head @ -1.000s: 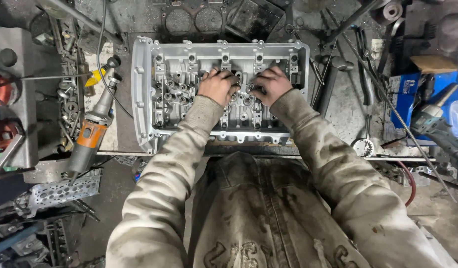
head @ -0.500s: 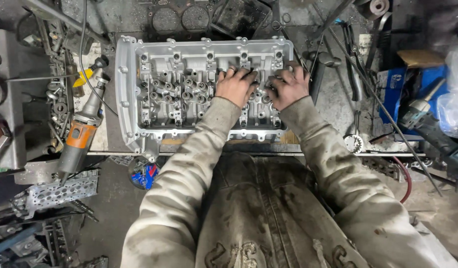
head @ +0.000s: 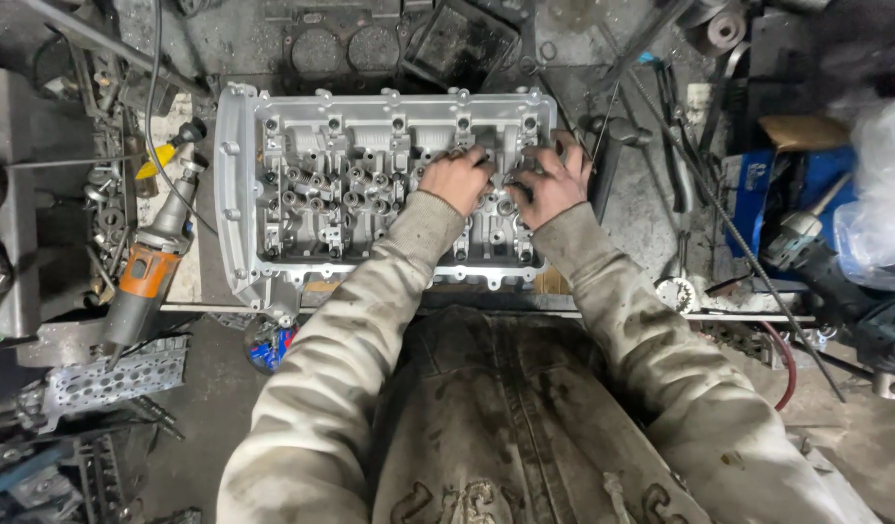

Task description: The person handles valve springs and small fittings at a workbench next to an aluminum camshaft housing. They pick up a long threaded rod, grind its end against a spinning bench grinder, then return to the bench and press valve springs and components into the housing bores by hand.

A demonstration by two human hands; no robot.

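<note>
While both hands press down side by side on the right end of the engine head (head: 370, 184), the left hand (head: 459, 180) lies with fingers curled over the metal parts and the right hand (head: 546, 184) has its fingers spread across them, though I cannot tell whether either pinches anything. That silvery engine head lies flat on the cluttered table (head: 632, 213), directly before the person. An orange grinder (head: 151, 262) lies well to its left, and a blue box (head: 767, 189) sits far right.

One cylinder head (head: 370, 194) lies under two hands, left (head: 459, 179) and right (head: 544, 184), with one orange grinder (head: 146, 272) and one blue box (head: 777, 194) nearby.
</note>
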